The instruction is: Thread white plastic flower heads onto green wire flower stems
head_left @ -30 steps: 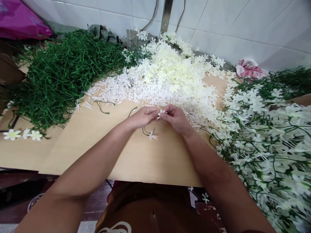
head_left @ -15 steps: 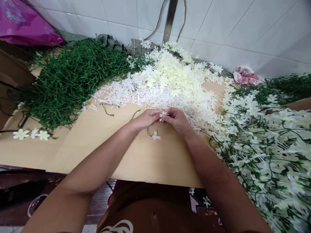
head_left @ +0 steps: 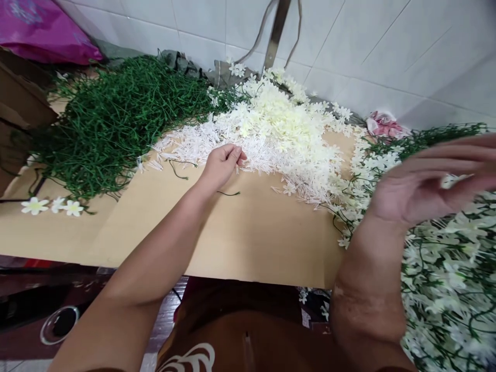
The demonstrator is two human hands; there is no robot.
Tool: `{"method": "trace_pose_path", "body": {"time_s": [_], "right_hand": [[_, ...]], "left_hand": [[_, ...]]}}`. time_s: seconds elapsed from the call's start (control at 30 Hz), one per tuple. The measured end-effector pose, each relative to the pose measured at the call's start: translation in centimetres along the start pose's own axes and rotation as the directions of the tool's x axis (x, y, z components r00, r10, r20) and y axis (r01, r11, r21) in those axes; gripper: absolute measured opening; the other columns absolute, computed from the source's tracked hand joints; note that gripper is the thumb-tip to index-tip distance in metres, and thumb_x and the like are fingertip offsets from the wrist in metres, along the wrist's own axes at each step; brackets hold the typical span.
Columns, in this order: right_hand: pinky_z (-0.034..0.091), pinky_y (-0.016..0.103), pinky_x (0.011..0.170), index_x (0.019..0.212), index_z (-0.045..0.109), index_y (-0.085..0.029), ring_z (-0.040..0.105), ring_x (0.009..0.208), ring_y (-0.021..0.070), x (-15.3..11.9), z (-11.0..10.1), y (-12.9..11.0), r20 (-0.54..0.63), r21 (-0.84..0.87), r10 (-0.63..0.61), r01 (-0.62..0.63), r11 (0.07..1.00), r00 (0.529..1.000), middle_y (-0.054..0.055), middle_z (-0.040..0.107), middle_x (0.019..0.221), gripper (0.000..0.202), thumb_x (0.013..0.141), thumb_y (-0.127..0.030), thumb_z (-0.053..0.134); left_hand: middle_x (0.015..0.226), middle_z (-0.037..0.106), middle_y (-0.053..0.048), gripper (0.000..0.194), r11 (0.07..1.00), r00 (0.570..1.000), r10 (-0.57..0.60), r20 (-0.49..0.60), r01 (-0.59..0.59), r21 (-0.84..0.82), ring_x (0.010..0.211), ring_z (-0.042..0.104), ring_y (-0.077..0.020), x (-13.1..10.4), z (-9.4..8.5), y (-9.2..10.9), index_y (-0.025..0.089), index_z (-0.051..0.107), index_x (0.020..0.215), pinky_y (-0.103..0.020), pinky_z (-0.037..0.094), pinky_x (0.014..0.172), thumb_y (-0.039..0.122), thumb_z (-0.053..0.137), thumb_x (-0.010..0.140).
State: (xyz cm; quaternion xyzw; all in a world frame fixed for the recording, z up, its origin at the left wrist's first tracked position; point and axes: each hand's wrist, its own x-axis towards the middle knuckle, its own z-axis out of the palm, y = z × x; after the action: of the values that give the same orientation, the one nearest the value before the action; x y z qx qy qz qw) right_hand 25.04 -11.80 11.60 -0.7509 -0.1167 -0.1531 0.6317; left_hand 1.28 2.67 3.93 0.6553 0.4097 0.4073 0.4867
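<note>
White strands [head_left: 189,147] lie in the head view just by the left hand [head_left: 220,166], its thumb and fingers drawn close at the pile's near edge, though whether they grip one I cannot tell. Beside the cream blossoms [head_left: 287,121], the right hand [head_left: 411,191] is spread wide above stemmed flowers [head_left: 445,289]; the step looks like sorting out small pieces, and such thin ones call for a light, precise pinch.
</note>
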Motion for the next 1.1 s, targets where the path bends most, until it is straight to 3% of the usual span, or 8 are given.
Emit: {"method": "trace_pose_path", "body": {"time_s": [0.03, 0.1, 0.2, 0.33, 0.53, 0.7, 0.8, 1.1], "right_hand": [[0.05, 0.032, 0.065, 0.11, 0.063, -0.031, 0.063, 0.109, 0.0155, -0.5, 0.6, 0.3, 0.259, 0.061, -0.171, 0.161, 0.985, 0.951, 0.003, 0.064, 0.111, 0.066, 0.098, -0.031, -0.002], [0.053, 0.031, 0.063, 0.102, 0.065, -0.025, 0.065, 0.087, 0.0168, -2.0, 2.1, 1.4, 0.643, 0.229, -0.332, 0.24, 0.943, 0.69, 0.009, 0.067, 0.096, 0.036, 0.099, -0.03, 0.03], [0.051, 0.031, 0.059, 0.08, 0.064, -0.022, 0.056, 0.062, 0.0132, -5.1, 4.3, 3.4, 0.868, 0.329, -0.37, 0.173, 0.928, 0.33, 0.001, 0.061, 0.07, 0.005, 0.081, -0.027, 0.065], [0.049, 0.042, 0.077, 0.068, 0.061, -0.018, 0.055, 0.078, 0.0215, -8.9, 5.7, 5.2, 0.934, 0.141, -0.316, 0.638, 0.757, 0.169, 0.008, 0.062, 0.079, 0.01, 0.07, -0.012, 0.068], [0.046, 0.04, 0.08, 0.067, 0.053, -0.02, 0.053, 0.082, 0.0223, -8.8, 6.1, 6.5, 0.899, 0.202, -0.404, 0.66, 0.724, 0.167, 0.009, 0.061, 0.08, 0.017, 0.076, -0.005, 0.052], [0.044, 0.03, 0.067, 0.076, 0.05, -0.022, 0.053, 0.067, 0.0138, -5.4, 6.0, 6.6, 0.774, 0.286, -0.383, 0.261, 0.922, 0.504, 0.0, 0.059, 0.072, 0.01, 0.085, -0.023, 0.054], [0.042, 0.027, 0.06, 0.076, 0.048, -0.023, 0.05, 0.057, 0.0109, -4.4, 5.9, 6.8, 0.751, 0.286, -0.293, 0.108, 0.952, 0.591, -0.003, 0.053, 0.062, 0.02, 0.086, -0.037, 0.058], [0.047, 0.03, 0.068, 0.091, 0.06, -0.023, 0.056, 0.068, 0.0131, -4.7, 5.6, 7.1, 0.824, 0.335, -0.33, 0.074, 0.939, 0.46, -0.001, 0.059, 0.074, 0.014, 0.08, -0.031, 0.062]], "left_hand": [[0.061, 0.057, 0.0, 0.025, 1.0, 1.0, 0.005, 0.0, -0.005, 0.031, 0.056, 0.045, -0.0088, 0.0, 0.0, -0.2, 0.015, 0.061, 0.071, -0.022, 0.037, 0.058, 0.027, 0.049, 0.089], [0.063, 0.058, 0.0, 0.024, 0.995, 1.0, 0.024, 0.0, -0.023, 0.097, 0.058, 0.048, -0.0096, 0.0, 0.1, -0.7, 0.015, 0.061, 0.071, -0.022, 0.037, 0.06, 0.025, 0.048, 0.088], [0.068, 0.062, -0.002, 0.024, 0.978, 0.998, 0.067, 0.011, -0.068, 0.197, 0.062, 0.05, -0.0105, 0.0, 0.2, -1.4, 0.016, 0.06, 0.069, -0.023, 0.037, 0.061, 0.025, 0.047, 0.086], [0.07, 0.065, -0.002, 0.025, 0.939, 0.994, 0.093, 0.05, -0.105, 0.326, 0.066, 0.053, -0.0128, 0.1, 0.3, -2.1, 0.016, 0.061, 0.069, -0.025, 0.036, 0.063, 0.028, 0.046, 0.085], [0.078, 0.068, -0.004, 0.025, 0.895, 0.988, 0.115, 0.101, -0.147, 0.421, 0.074, 0.058, -0.0158, -0.5, 0.9, -2.4, 0.017, 0.065, 0.076, -0.026, 0.039, 0.068, 0.029, 0.046, 0.085], [0.089, 0.07, -0.006, 0.027, 0.858, 0.963, 0.119, 0.243, -0.223, 0.462, 0.086, 0.061, -0.0187, -1.4, 3.6, -1.1, 0.017, 0.067, 0.082, -0.03, 0.042, 0.077, 0.029, 0.044, 0.088], [0.1, 0.069, -0.009, 0.027, 0.803, 0.933, 0.052, 0.355, -0.251, 0.541, 0.094, 0.061, -0.0226, -1.5, 6.7, -0.1, 0.018, 0.068, 0.093, -0.033, 0.042, 0.079, 0.031, 0.045, 0.089], [0.092, 0.066, -0.009, 0.01, 0.755, 0.926, -0.033, 0.376, -0.224, 0.617, 0.087, 0.059, -0.0233, -0.6, 11.0, 0.1, 0.018, 0.062, 0.083, -0.034, 0.041, 0.073, 0.023, 0.053, 0.082]]}}
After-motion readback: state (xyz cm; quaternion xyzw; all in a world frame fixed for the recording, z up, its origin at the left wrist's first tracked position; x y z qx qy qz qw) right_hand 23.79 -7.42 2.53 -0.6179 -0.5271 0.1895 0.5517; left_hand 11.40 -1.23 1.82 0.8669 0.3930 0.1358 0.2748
